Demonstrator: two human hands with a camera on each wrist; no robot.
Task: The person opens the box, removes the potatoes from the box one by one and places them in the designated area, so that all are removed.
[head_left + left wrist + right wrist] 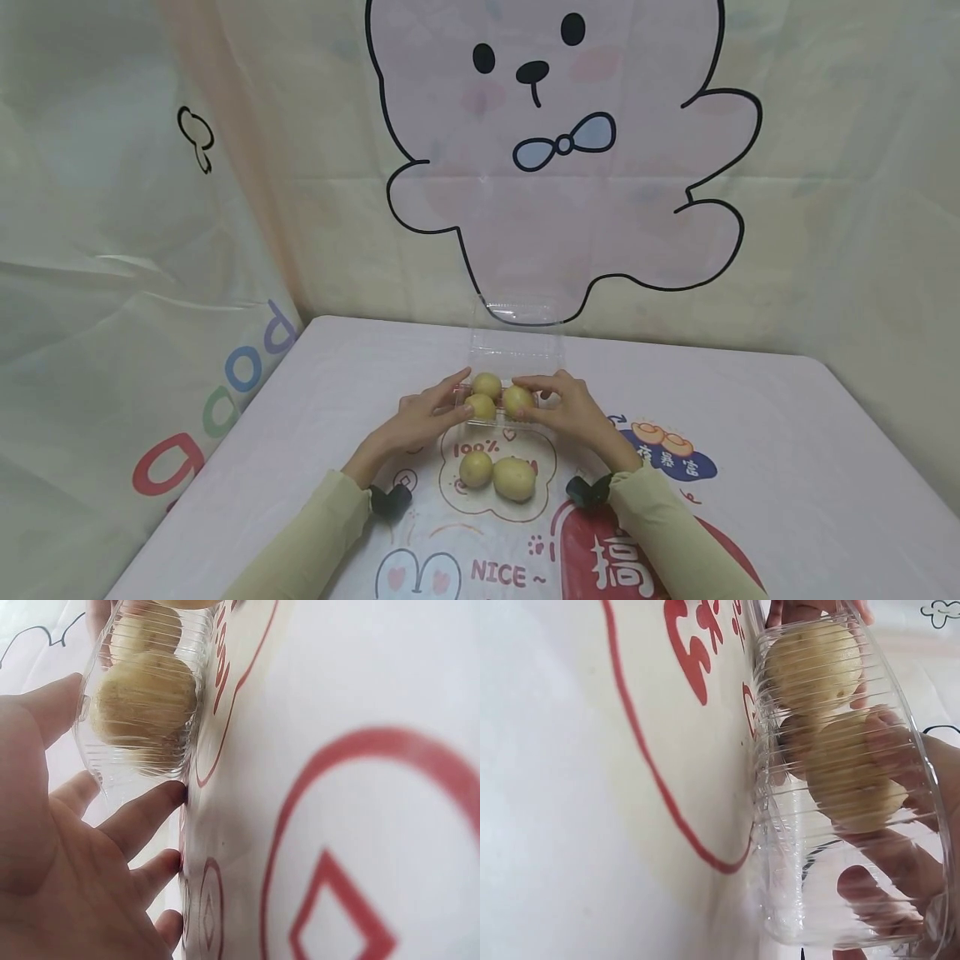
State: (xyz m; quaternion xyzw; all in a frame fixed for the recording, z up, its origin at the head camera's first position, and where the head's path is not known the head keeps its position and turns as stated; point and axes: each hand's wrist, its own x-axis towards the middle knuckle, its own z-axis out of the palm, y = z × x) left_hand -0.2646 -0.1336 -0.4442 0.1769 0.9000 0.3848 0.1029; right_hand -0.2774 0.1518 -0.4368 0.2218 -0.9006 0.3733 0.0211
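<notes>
A clear plastic box [517,343] lies with its lid raised at the back, holding three yellow potatoes, one of them at the right [518,402]. My right hand [573,410] reaches into the box and grips that potato [855,776] between thumb and fingers, as seen through the ribbed wall in the right wrist view. At the box's left end, my left hand [420,418] rests its thumb against the rim, its other fingers spread fairly straight beside the wall. In front of the box lie a small round potato [476,469] and a larger potato [514,480].
A white tablecloth [360,358] printed with red and blue drawings covers the table. Behind it hangs a backdrop [645,225] with a cartoon bear, and another printed sheet [112,317] hangs at the left. A dark wrist strap [392,502] shows at the left sleeve.
</notes>
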